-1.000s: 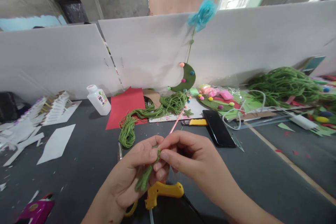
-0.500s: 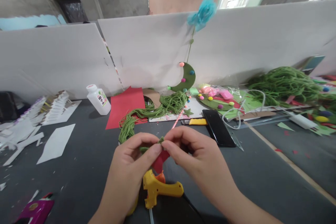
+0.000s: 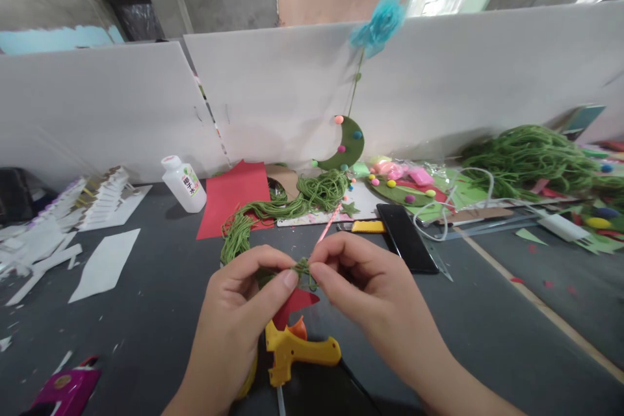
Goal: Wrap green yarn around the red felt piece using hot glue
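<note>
Between my two hands is a small piece of green yarn (image 3: 303,266), pinched from both sides. My left hand (image 3: 244,312) grips its left end between thumb and forefinger. At the other end, the thumb and forefinger of my right hand (image 3: 370,292) press together on it. A red felt-like piece (image 3: 295,307) shows just below the yarn; my left hand partly covers it, and I cannot tell how it is attached. Under my hands lies a yellow hot glue gun (image 3: 307,350) with an orange trigger. A skein of green yarn (image 3: 238,234) lies behind my left hand.
A white bottle (image 3: 184,184) stands on red sheets (image 3: 234,192) at back left. A black phone (image 3: 405,237) and yellow cutter (image 3: 368,227) lie beyond my right hand. A green crescent (image 3: 351,142) with pompoms leans against the partition. A purple tool (image 3: 68,390) lies front left.
My hands have drawn slightly apart, and more of the green yarn shows between the fingertips. The red piece has shifted and now points right.
</note>
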Demonstrator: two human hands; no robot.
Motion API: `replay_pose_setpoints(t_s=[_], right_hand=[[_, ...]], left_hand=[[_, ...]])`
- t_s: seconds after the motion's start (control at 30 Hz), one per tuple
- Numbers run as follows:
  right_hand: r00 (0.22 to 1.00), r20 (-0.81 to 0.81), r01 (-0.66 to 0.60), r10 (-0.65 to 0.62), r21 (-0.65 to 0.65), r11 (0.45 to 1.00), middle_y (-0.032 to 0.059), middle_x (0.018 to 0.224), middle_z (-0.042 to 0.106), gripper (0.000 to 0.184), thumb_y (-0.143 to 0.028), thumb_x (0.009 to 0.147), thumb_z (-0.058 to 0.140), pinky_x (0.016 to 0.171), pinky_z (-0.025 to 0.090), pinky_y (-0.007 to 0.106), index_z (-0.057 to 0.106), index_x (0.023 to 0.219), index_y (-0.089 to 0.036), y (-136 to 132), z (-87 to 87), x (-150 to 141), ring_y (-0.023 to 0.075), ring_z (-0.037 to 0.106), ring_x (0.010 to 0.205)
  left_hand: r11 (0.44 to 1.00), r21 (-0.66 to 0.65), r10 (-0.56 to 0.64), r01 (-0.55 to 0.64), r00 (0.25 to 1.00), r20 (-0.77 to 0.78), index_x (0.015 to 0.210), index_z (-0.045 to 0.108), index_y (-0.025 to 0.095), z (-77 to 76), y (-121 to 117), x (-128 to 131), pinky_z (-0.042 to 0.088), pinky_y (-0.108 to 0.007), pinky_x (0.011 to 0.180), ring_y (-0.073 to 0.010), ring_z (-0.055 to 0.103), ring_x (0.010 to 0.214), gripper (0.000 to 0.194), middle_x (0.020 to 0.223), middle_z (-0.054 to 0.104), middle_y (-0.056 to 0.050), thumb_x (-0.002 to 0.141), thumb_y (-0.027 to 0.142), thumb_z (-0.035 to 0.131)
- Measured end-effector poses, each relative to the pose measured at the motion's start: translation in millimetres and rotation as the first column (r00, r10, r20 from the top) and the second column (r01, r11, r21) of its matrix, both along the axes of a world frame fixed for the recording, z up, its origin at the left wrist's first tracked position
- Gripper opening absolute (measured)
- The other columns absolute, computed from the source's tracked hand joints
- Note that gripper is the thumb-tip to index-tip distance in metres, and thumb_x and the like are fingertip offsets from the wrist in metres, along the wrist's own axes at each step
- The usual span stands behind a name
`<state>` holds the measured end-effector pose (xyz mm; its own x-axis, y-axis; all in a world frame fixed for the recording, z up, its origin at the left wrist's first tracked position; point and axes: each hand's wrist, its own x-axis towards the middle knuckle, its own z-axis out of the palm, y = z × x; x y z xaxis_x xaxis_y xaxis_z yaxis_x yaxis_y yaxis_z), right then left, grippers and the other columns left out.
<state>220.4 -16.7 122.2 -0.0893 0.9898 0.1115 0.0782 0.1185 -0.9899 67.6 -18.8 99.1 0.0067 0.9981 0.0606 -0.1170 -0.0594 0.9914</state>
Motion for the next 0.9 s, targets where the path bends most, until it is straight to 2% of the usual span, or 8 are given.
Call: replay_pose_setpoints(t_s=[0.2,0.3,0.4,0.47,0.57,0.67,0.77,0.9], right_hand=[[0.967,-0.229,-0.135,0.110,-0.097,0.986,-0.0061,0.055,0.050,0.009,-0.019,0.075,0.063,0.046,0.035,0.019,0.059,0.067,-0.019,4.2,-1.8,2.7,0.0070,0.041,0.048],[0.937,-0.324,-0.187,0.132,-0.147,0.971,-0.0070,0.054,0.049,0.011,-0.020,0.075,0.068,0.044,0.035,0.017,0.060,0.068,-0.019,4.9,-3.7,3.9,0.0062,0.041,0.047],[0.896,-0.419,-0.243,0.146,-0.189,0.951,-0.0084,0.052,0.049,0.011,-0.020,0.074,0.072,0.042,0.035,0.016,0.061,0.071,-0.019,4.7,-6.0,5.1,0.0049,0.041,0.043],[0.863,-0.471,-0.299,0.182,-0.187,0.936,-0.0096,0.050,0.049,0.010,-0.020,0.075,0.072,0.041,0.036,0.015,0.063,0.078,-0.019,4.7,-8.1,6.1,0.0040,0.042,0.040],[0.839,-0.486,-0.360,0.243,-0.162,0.919,-0.0076,0.052,0.056,0.012,-0.022,0.074,0.076,0.042,0.038,0.015,0.068,0.083,-0.019,5.4,-10.8,7.0,0.0042,0.046,0.040],[0.850,-0.464,-0.356,0.251,-0.152,0.922,-0.0036,0.058,0.064,0.011,-0.022,0.072,0.078,0.042,0.040,0.015,0.071,0.078,-0.018,6.2,-10.9,6.1,0.0054,0.051,0.044],[0.851,-0.470,-0.345,0.235,-0.163,0.924,-0.0031,0.058,0.066,0.012,-0.023,0.070,0.080,0.042,0.041,0.015,0.070,0.073,-0.018,6.6,-9.2,3.8,0.0056,0.052,0.044],[0.803,-0.528,-0.419,0.276,-0.172,0.891,-0.0028,0.057,0.066,0.013,-0.024,0.070,0.080,0.046,0.041,0.015,0.069,0.072,-0.018,5.6,-7.5,1.3,0.0066,0.058,0.048]], left_hand=[[0.998,-0.047,-0.022,0.029,0.987,0.159,0.067,0.075,0.023,2.9,1.5,3.1,0.046,-0.021,0.065,-0.0139,0.057,0.070,0.006,0.070,0.067,0.001,0.069,0.017,0.077],[0.996,-0.038,-0.078,0.087,0.979,0.186,0.068,0.075,0.023,3.6,2.2,2.9,0.048,-0.022,0.066,-0.0137,0.057,0.068,0.006,0.070,0.066,0.001,0.070,0.018,0.077],[0.985,-0.040,-0.153,0.165,0.963,0.221,0.067,0.076,0.024,4.5,3.7,2.2,0.048,-0.023,0.059,-0.0115,0.054,0.058,0.006,0.068,0.065,0.001,0.071,0.019,0.077],[0.981,-0.035,-0.178,0.192,0.952,0.249,0.065,0.076,0.023,5.6,4.9,0.8,0.046,-0.022,0.056,-0.0110,0.053,0.056,0.006,0.064,0.063,0.001,0.070,0.019,0.078],[0.964,-0.076,-0.224,0.255,0.931,0.289,0.063,0.076,0.022,7.1,6.3,-3.2,0.046,-0.021,0.060,-0.0120,0.057,0.062,0.007,0.063,0.065,0.002,0.066,0.018,0.081],[0.921,-0.181,-0.274,0.344,0.904,0.327,0.062,0.072,0.018,6.8,8.0,-7.5,0.045,-0.019,0.060,-0.0101,0.058,0.061,0.012,0.061,0.067,0.002,0.063,0.021,0.084],[0.863,-0.259,-0.317,0.434,0.864,0.391,0.065,0.068,0.015,4.0,11.0,-9.1,0.042,-0.017,0.055,-0.0081,0.056,0.055,0.019,0.057,0.065,0.002,0.063,0.024,0.085],[0.756,-0.223,-0.424,0.616,0.719,0.550,0.087,0.063,0.017,-2.6,15.6,-7.9,0.044,-0.016,0.054,-0.0091,0.061,0.054,0.030,0.063,0.067,0.001,0.065,0.019,0.083]])
